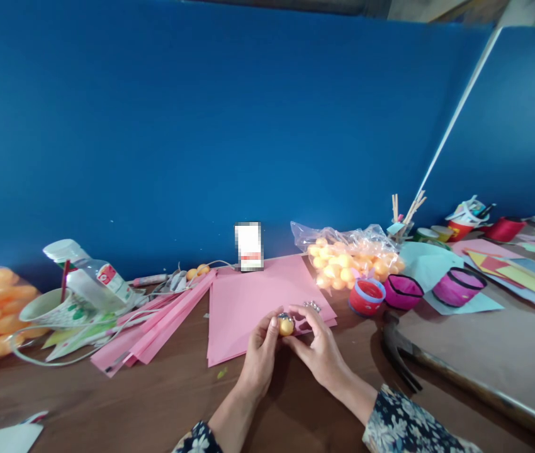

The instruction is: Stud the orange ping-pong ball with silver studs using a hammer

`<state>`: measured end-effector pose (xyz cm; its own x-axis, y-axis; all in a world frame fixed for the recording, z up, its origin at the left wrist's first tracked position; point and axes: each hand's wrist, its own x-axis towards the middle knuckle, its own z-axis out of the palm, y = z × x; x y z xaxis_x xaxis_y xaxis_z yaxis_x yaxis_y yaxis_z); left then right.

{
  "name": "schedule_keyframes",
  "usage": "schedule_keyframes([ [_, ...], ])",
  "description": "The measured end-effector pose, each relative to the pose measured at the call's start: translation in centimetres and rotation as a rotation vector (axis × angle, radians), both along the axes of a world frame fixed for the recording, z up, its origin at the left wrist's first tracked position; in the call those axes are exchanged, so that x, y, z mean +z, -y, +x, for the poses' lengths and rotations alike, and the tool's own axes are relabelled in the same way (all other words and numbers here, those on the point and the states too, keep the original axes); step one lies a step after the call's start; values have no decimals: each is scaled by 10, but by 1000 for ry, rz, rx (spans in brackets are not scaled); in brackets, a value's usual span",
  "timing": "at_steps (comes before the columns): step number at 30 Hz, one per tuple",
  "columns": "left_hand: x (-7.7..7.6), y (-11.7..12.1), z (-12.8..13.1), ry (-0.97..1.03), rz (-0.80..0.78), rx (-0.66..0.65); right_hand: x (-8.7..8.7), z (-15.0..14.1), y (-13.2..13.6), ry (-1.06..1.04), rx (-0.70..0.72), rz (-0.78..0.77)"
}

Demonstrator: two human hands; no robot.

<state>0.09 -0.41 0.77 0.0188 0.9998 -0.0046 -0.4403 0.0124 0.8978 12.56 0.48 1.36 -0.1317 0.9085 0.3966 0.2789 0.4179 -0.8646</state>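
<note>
In the head view a small yellow ball (287,326) with a silver, bead-like piece (284,316) across its top is held low over the front of the pink paper (258,302). My left hand (262,355) pinches it from the left with thumb and fingertips. On the other side, my right hand (318,353) curves round the ball, with its thumb at the lower right and the index finger near the silver piece. Just behind the right fingers, another silver beaded piece (312,306) lies on the paper. The ball's underside and some fingertips are hidden.
Behind right stands a clear bag of yellow-orange balls (343,261), beside a red cup (366,297) and two magenta fabric rings. A hammer (442,365) lies at right. Pink strips (158,327), a fallen patterned cup (55,309), a bottle and cables lie left. A blue partition (248,126) closes the back.
</note>
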Motion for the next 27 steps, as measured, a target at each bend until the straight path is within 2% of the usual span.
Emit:
schedule_keyframes([
  [4,-2,0,0,-44,-17,51,-2,1,1,-21,19,-31],
  [11,6,3,0,8,-8,-88,1,2,0,-31,46,-65],
  [15,5,2,1,-15,27,-73,-1,2,-1,-13,42,-53],
  [21,0,1,1,-59,1,-63,-4,3,-3,8,42,-63],
  [27,0,3,-1,-25,17,-68,-2,1,-2,-17,72,-49],
])
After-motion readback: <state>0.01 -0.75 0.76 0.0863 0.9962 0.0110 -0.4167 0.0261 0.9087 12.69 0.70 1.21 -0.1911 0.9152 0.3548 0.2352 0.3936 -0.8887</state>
